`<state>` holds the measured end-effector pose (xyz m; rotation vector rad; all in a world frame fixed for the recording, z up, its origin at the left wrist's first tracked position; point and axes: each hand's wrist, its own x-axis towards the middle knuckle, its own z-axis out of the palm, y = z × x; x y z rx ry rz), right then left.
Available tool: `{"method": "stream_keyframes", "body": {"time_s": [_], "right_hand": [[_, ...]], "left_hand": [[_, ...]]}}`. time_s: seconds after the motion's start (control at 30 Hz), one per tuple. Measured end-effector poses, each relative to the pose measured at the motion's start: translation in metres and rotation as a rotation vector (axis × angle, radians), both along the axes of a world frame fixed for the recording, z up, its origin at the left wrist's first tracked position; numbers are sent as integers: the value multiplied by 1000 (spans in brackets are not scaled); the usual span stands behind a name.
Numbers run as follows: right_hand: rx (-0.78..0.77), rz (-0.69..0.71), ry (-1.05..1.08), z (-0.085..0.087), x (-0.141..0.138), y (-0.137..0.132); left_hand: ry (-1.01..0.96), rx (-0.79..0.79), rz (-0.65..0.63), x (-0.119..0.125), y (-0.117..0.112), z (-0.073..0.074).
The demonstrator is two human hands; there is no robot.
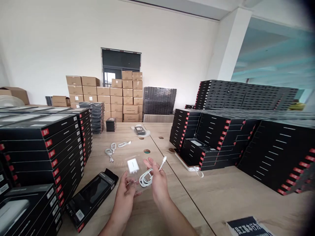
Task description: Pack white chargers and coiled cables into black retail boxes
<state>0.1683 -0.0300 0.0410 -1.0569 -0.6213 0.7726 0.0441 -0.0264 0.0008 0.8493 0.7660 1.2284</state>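
In front of me my left hand [126,190] grips a clear plastic tray [135,182] by its lower left side. A white charger plug [133,166] with its prongs showing sits in the upper part of that tray. My right hand [158,178] is closed on a coiled white cable [145,178], over the right side of the tray. One connector of the cable sticks up past the fingers. To the left of my hands lies a black box [93,196] with a dark window, its far end open.
Stacks of black boxes [64,137] rise on the left, and more black boxes [211,131] on the right. Two coiled white cables [110,150] lie beyond my hands. A white power strip [188,164] is at right; a printed sheet [248,226] lies near the front edge.
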Motion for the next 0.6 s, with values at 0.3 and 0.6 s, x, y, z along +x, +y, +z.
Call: {"method": "stream_keyframes", "body": {"time_s": [0.3, 0.6], "right_hand": [[7, 62, -353, -16, -12, 7], [-14, 512, -240, -23, 0, 8]], "left_hand": [[-372, -80, -131, -6, -3, 8], [-295, -102, -51, -24, 13, 16]]}}
